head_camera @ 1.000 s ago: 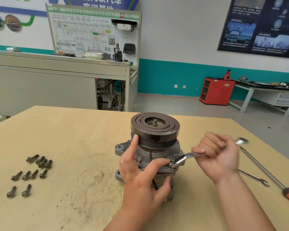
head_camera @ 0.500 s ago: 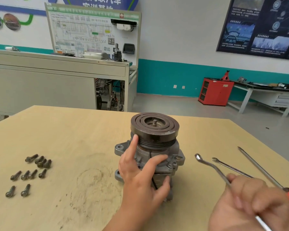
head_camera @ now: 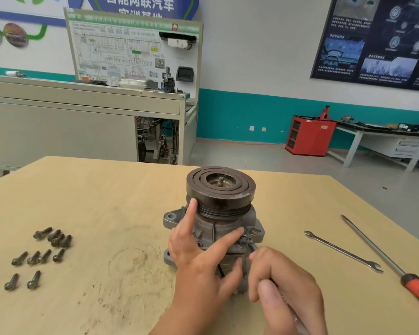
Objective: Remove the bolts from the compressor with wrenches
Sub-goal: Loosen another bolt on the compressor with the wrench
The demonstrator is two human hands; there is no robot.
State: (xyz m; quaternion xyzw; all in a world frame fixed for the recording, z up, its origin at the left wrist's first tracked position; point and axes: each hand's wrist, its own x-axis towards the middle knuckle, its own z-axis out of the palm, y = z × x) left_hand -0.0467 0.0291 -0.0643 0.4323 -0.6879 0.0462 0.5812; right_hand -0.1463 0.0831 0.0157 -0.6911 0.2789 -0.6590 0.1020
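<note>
1. Ten loose bolts [head_camera: 44, 256] are lying in three rows at the left of the wooden table [head_camera: 107, 201].
2. The compressor [head_camera: 224, 204] is standing upright at the table's centre, its grooved pulley [head_camera: 198, 180] on top.
3. The person's left hand [head_camera: 198, 259] is pressing spread, mostly straight fingers against the compressor's body, with one fingertip touching the pulley's edge.
4. The right hand [head_camera: 286, 293] is curling its fingers around a wrench [head_camera: 250, 246]. The wrench's far end is reaching the compressor's flange, and blur is hiding exactly where it sits.
5. A second wrench [head_camera: 341, 251] and a red-handled screwdriver [head_camera: 387, 262] are lying side by side at right, untouched.
</note>
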